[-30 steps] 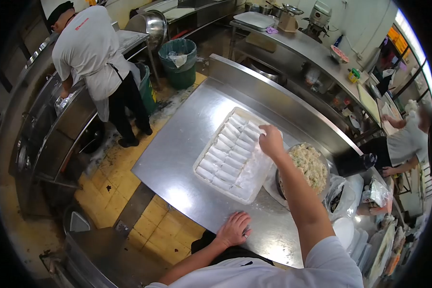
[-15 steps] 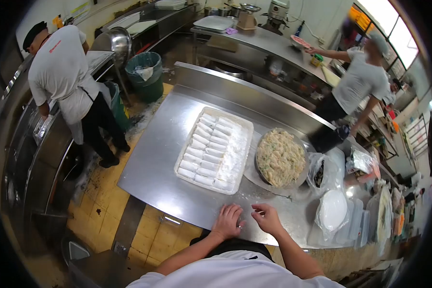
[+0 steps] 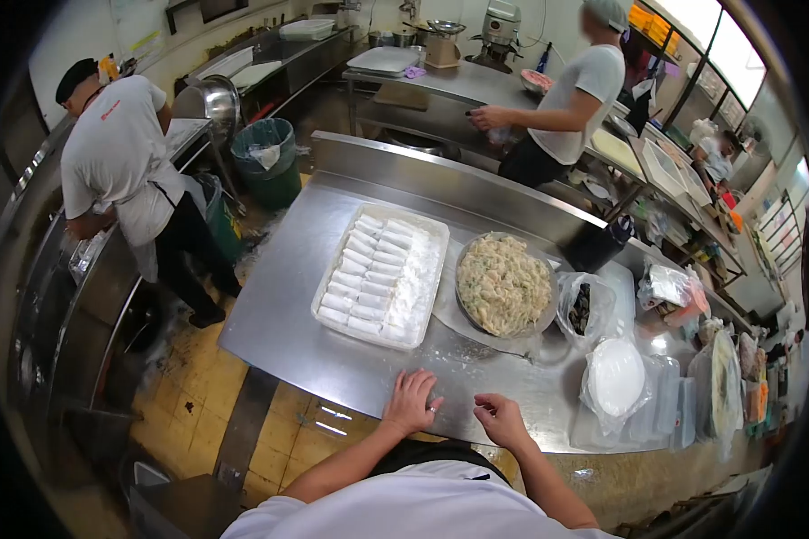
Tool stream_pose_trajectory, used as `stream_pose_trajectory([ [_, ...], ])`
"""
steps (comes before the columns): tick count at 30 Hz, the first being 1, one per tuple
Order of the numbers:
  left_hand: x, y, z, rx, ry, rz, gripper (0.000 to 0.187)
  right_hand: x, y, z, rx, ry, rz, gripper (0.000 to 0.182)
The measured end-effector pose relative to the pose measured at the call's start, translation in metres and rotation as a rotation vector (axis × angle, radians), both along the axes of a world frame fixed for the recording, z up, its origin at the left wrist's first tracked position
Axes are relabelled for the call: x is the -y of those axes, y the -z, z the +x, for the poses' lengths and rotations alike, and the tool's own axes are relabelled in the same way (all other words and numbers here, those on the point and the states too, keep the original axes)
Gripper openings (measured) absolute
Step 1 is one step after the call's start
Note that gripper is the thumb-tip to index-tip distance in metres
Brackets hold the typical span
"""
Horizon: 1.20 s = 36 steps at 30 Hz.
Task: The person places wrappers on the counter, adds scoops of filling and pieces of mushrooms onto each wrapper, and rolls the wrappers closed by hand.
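Observation:
My left hand (image 3: 411, 403) lies on the steel table's (image 3: 274, 310) near edge, fingers stretched out and holding nothing. To its right, my right hand (image 3: 503, 420) is just above or on the same edge, fingers loosely bent with a gap at the thumb; I see nothing in it. Beyond my left hand is a white tray (image 3: 444, 256) holding rows of white, flour-dusted rolls (image 3: 361, 278), with loose white powder along its right side. A round bowl of pale chopped filling with green bits (image 3: 505, 283) stands right of the tray, beyond my right hand.
Right of the bowl are a plastic bag with dark contents (image 3: 581, 310), a bagged stack of white plates (image 3: 617, 375) and clear plastic containers (image 3: 663, 395). A raised steel ledge (image 3: 458, 184) runs along the back. Co-workers stand left (image 3: 121, 135) and behind it (image 3: 571, 99).
The view has shifted slightly. The co-worker behind the ledge has moved left, away from the pink-filled bowl. My hands stay near the table edge, the left one flatter.

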State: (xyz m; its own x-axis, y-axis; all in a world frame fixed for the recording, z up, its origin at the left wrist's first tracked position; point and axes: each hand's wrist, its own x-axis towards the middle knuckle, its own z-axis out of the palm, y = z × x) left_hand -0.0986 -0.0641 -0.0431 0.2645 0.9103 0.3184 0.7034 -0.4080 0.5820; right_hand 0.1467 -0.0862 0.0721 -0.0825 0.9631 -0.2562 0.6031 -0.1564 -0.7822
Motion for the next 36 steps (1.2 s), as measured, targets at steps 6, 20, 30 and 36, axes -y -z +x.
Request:
stream_pose_trajectory([
  [6,0.001,-0.003,0.002,-0.039,-0.024,-0.03,0.055,0.007,0.0,0.036,-0.016,-0.07,0.065,0.036],
  [20,0.028,-0.02,0.119,0.091,0.113,-0.063,0.057,0.058,0.001,0.197,0.492,0.27,0.551,0.029],
  [30,0.026,-0.023,0.118,0.054,0.213,-0.019,0.052,0.046,0.011,0.274,0.904,0.354,0.553,0.031],
  [36,0.025,-0.021,0.11,0.066,0.208,-0.048,0.051,0.042,0.027,0.283,0.796,0.452,0.62,0.016],
])
